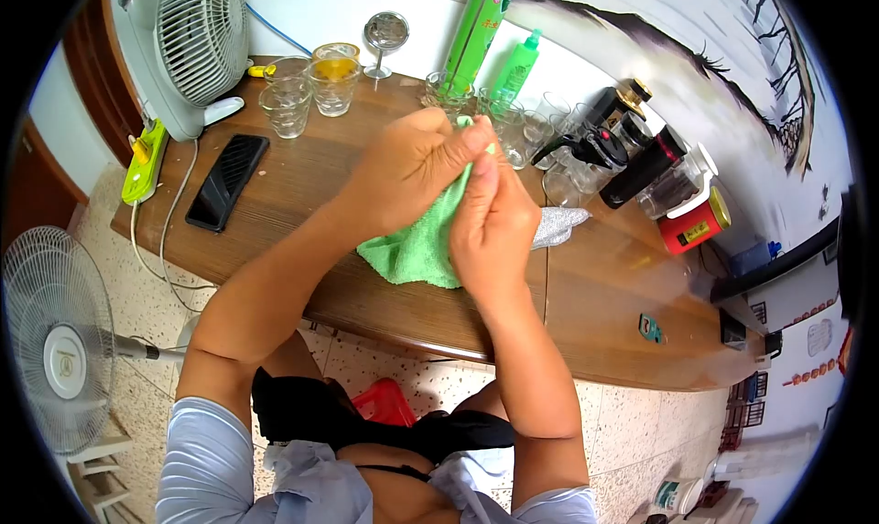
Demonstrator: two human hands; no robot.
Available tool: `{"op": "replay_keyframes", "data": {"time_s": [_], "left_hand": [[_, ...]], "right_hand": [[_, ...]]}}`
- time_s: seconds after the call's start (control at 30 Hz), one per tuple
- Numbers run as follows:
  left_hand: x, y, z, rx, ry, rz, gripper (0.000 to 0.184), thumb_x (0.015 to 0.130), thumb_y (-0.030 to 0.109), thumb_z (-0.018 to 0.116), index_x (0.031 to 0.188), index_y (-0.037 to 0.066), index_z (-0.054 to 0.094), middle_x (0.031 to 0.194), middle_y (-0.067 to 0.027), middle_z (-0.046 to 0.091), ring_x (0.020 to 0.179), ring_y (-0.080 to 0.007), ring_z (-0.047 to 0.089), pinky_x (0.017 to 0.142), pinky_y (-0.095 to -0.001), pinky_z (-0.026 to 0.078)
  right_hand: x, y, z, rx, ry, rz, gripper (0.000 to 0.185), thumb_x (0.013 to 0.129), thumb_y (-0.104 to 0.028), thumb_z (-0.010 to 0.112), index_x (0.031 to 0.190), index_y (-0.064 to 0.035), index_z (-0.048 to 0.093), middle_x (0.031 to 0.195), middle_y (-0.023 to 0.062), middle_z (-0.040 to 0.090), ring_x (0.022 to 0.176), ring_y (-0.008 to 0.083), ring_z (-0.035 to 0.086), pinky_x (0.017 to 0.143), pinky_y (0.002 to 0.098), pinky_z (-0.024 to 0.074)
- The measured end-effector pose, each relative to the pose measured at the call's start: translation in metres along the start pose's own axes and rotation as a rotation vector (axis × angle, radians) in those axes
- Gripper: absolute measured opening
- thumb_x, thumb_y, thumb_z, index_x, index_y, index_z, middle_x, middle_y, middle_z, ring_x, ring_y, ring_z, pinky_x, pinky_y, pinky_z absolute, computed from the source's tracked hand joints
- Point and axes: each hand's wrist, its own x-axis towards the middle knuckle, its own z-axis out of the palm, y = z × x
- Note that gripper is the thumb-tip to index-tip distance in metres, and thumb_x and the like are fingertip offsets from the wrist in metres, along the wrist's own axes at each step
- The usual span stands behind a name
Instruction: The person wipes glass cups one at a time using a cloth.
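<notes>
A green cloth (417,249) is bunched between my two hands, above the middle of the wooden table. My left hand (407,162) is closed on its upper part, thumb pointing to the right. Close beside it, my right hand (494,217) grips the same cloth with the thumb pressed on top. The loose end hangs down below my hands. Whether anything else sits inside the folds is hidden. A grey cloth (557,226) lies on the table just right of my right hand. Behind my hands stand several clear glasses (509,132), partly covered by them.
On the left of the table (595,323) are a black phone (227,183), a box fan (197,48), a green power strip (145,162) and glass cups (287,108). A green bottle (517,66), a glass pot (572,172) and a red tin (694,224) stand along the back.
</notes>
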Motion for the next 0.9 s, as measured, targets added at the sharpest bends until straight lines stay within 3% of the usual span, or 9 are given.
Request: {"op": "replay_keyframes", "data": {"time_s": [0.03, 0.17, 0.27, 0.37, 0.47, 0.5, 0.6, 0.67, 0.9], "left_hand": [[0.0, -0.001, -0.001, 0.049, -0.002, 0.085, 0.047, 0.114, 0.041, 0.053, 0.093, 0.001, 0.062, 0.081, -0.0006, 0.05, 0.077, -0.0109, 0.048, 0.07, -0.0285, 0.044], [0.0, -0.009, 0.003, 0.097, 0.047, 0.311, 0.043, 0.114, 0.036, 0.054, 0.094, 0.0, 0.064, 0.085, -0.0025, 0.053, 0.081, -0.0123, 0.052, 0.073, -0.0297, 0.045], [-0.001, 0.003, 0.009, -0.098, 0.159, 0.21, 0.05, 0.112, 0.039, 0.058, 0.083, -0.002, 0.064, 0.082, -0.0033, 0.053, 0.075, -0.0124, 0.05, 0.068, -0.0317, 0.043], [-0.001, 0.015, 0.002, -0.102, 0.258, 0.054, 0.053, 0.111, 0.04, 0.059, 0.077, -0.001, 0.063, 0.08, -0.0022, 0.053, 0.072, -0.0106, 0.048, 0.064, -0.032, 0.042], [0.004, 0.019, -0.008, -0.094, 0.353, -0.141, 0.053, 0.112, 0.043, 0.057, 0.076, 0.003, 0.061, 0.076, 0.0011, 0.052, 0.071, -0.0085, 0.046, 0.063, -0.0304, 0.039], [0.007, 0.014, -0.013, -0.118, 0.368, -0.167, 0.054, 0.112, 0.044, 0.057, 0.076, 0.004, 0.061, 0.074, 0.0021, 0.052, 0.071, -0.0084, 0.046, 0.062, -0.03, 0.038], [0.01, 0.014, -0.016, -0.229, 0.363, -0.27, 0.055, 0.111, 0.047, 0.056, 0.075, 0.005, 0.06, 0.072, 0.0043, 0.049, 0.071, -0.0079, 0.043, 0.062, -0.0286, 0.038], [0.01, 0.017, -0.018, -0.268, 0.315, -0.364, 0.055, 0.111, 0.047, 0.056, 0.076, 0.004, 0.061, 0.072, 0.0035, 0.049, 0.07, -0.008, 0.043, 0.063, -0.0292, 0.039], [0.003, 0.013, -0.003, -0.019, 0.068, -0.074, 0.052, 0.113, 0.041, 0.054, 0.086, -0.002, 0.068, 0.08, -0.0059, 0.057, 0.074, -0.0138, 0.052, 0.066, -0.0331, 0.044]], "right_hand": [[0.003, -0.009, -0.004, 0.081, 0.0, 0.15, 0.042, 0.115, -0.023, 0.048, 0.133, 0.0101, 0.067, 0.115, 0.0291, 0.076, 0.108, 0.0345, 0.076, 0.091, 0.0389, 0.0585], [0.004, 0.005, -0.003, 0.328, 0.006, 0.305, 0.048, 0.118, -0.031, 0.043, 0.123, 0.0072, 0.072, 0.101, 0.0172, 0.079, 0.09, 0.0194, 0.073, 0.08, 0.0334, 0.0566], [0.001, 0.011, -0.01, 0.476, -0.157, 0.507, 0.049, 0.118, -0.03, 0.041, 0.11, 0.0062, 0.073, 0.087, 0.0143, 0.077, 0.08, 0.0187, 0.071, 0.072, 0.0376, 0.0545], [-0.001, 0.003, -0.005, 0.369, -0.138, 0.462, 0.045, 0.117, -0.027, 0.044, 0.101, 0.0048, 0.071, 0.078, 0.0151, 0.073, 0.073, 0.025, 0.071, 0.066, 0.0427, 0.0524], [-0.005, -0.004, 0.003, 0.052, -0.064, 0.212, 0.039, 0.115, -0.023, 0.047, 0.107, 0.0061, 0.072, 0.082, 0.0208, 0.073, 0.073, 0.035, 0.073, 0.067, 0.0451, 0.0542], [-0.005, -0.005, 0.005, 0.006, -0.026, 0.081, 0.03, 0.11, -0.016, 0.056, 0.118, 0.009, 0.07, 0.094, 0.0263, 0.074, 0.083, 0.0428, 0.074, 0.074, 0.047, 0.0582], [-0.007, -0.001, 0.009, -0.155, 0.007, -0.188, 0.034, 0.105, -0.01, 0.063, 0.13, 0.0125, 0.064, 0.111, 0.031, 0.073, 0.094, 0.0442, 0.075, 0.083, 0.0476, 0.061], [-0.008, -0.006, 0.007, -0.231, -0.025, -0.245, 0.043, 0.099, -0.005, 0.068, 0.137, 0.0136, 0.059, 0.125, 0.0344, 0.068, 0.105, 0.0466, 0.073, 0.091, 0.0468, 0.0614], [-0.003, 0.002, 0.003, -0.136, 0.026, -0.147, 0.039, 0.104, -0.01, 0.064, 0.136, 0.0131, 0.061, 0.127, 0.0348, 0.068, 0.109, 0.0467, 0.073, 0.093, 0.0483, 0.0606]]}}
